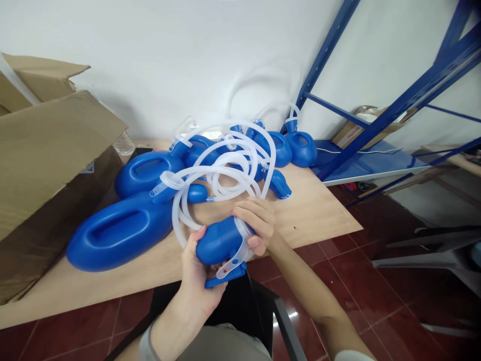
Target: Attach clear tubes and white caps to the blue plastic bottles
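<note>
In the head view, my left hand (197,273) is wrapped round a rounded blue plastic urinal head (218,240) held just off the table's front edge. My right hand (259,223) grips the translucent cap (243,230) at its right end. From this cap a strap with a hole (229,265) hangs down over a flat blue clip-like part (231,276). Behind my hands, coils of white corrugated hose (229,170) lie over the table. Left of my hands rests a large blue urinal bottle (120,235) with a hollow grip and a hose at its neck.
More blue bottles (148,173) and a loose blue head (280,184) lie on the wooden table (315,210). An open cardboard box (48,165) stands at the left. At the right rises a blue metal shelf rack (361,168). A dark chair frame (285,321) is below me.
</note>
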{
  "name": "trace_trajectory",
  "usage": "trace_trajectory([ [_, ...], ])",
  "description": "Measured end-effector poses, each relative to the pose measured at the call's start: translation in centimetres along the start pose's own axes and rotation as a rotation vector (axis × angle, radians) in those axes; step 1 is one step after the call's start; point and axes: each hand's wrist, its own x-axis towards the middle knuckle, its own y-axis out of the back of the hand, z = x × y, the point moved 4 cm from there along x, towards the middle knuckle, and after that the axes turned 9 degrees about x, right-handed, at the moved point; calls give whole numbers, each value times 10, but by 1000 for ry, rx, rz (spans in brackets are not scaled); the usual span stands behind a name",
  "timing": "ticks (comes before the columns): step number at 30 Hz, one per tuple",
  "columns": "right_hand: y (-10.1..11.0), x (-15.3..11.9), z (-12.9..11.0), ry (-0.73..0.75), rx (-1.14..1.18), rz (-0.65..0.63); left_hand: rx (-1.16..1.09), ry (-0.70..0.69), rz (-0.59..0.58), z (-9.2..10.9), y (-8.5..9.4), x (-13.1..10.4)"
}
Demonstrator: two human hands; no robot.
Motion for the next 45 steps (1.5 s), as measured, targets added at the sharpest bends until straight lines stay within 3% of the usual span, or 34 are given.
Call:
trace_trajectory([
  [5,3,24,-4,0,-99,-23,-92,63,-132,7,-8,-4],
  [8,-3,29,-14,-59,5,-2,-118,119,-220,7,-6,-2],
  [12,-10,16,-16,-195,172,101,-32,160,-359,-8,1,5],
  [15,-10,10,-8,-291,213,145,123,148,-532,-18,2,10],
  [17,-6,12,-6,-288,270,169,321,186,-747,-22,1,8],
  [19,3,15,-5,-298,290,263,567,259,-927,-22,7,4],
  [20,8,15,-4,-328,270,339,691,233,-956,-19,13,3],
  [21,13,15,-3,-379,229,425,808,84,-927,-11,18,5],
  [22,18,13,-1,-446,176,507,901,-168,-841,1,21,9],
  [24,23,9,1,-566,84,665,960,-862,-509,33,28,11],
  [26,21,8,3,-633,63,786,957,-1329,-258,49,29,11],
  [27,17,8,2,-645,77,823,1003,-1535,-200,52,25,11],
  [30,0,13,0,-662,144,815,1119,-1942,-265,48,3,16],
  [32,-12,16,-2,-654,171,782,1076,-2058,-275,48,-8,17],
  [34,-18,14,-2,-636,162,780,1011,-2089,-223,49,-13,16],
  [39,-21,8,-2,-553,64,781,942,-2028,-130,45,-11,14],
  [45,-17,11,3,-542,215,716,895,-1962,-182,43,-13,15],
])
